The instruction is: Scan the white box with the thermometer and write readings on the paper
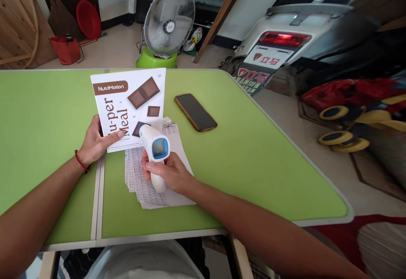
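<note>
My left hand [97, 141] pinches a printed sheet [128, 105]; the fingers of my right hand [169, 171] encircle a thermometer [154, 140].

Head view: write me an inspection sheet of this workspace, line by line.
Surface: green table, a pale seam running across it.
Job's things: NutriMotion print, held tilted up; white-and-blue thermometer, overlapping the print's lower corner in view, contact unclear.
Clutter: written papers in a spread stack under the thermometer; phone lying flat, screen dark.
Grips: left hand holds the print, thumb on its front; right hand is closed around the thermometer's handle.
Cables: nothing seen.
Surroundings: fan on a green stool beyond the table; scooter to the right; red basin at far left.
</note>
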Available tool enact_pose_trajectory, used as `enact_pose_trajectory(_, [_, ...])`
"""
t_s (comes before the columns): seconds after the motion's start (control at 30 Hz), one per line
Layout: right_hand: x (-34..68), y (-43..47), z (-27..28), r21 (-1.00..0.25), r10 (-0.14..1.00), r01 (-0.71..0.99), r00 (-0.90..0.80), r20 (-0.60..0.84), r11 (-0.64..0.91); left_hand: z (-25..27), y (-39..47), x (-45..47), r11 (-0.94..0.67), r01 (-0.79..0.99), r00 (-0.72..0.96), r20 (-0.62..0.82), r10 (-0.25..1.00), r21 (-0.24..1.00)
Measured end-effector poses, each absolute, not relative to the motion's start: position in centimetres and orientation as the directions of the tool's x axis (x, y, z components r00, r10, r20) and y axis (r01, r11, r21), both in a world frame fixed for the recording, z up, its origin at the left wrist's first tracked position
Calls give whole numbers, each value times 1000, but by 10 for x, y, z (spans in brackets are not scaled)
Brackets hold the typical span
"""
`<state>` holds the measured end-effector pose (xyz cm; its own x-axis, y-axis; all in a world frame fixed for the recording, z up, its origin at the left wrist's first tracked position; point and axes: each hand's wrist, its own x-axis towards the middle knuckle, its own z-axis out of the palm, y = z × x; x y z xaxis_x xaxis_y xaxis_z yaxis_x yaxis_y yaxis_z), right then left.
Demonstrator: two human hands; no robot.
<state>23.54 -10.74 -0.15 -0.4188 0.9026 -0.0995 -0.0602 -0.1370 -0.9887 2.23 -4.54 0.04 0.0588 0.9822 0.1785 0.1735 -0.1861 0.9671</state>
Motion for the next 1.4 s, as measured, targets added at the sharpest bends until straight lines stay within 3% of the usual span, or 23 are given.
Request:
enact_pose_trajectory(1.17, [238,-107,2,-981,891,-6,-418,-176,-196,-1,-45,20,-188,191,45,183,982,963])
enact_pose_trajectory(1.27, [243,-105,5,-989,897,37,-417,-148,-146,-1,-45,20,-213,183,33,211,977,960])
enact_pose_trajectory(1.4, [261,-90,11,-988,932,146,-362,-15,41,1,-45,18,-294,170,-4,299,954,941])
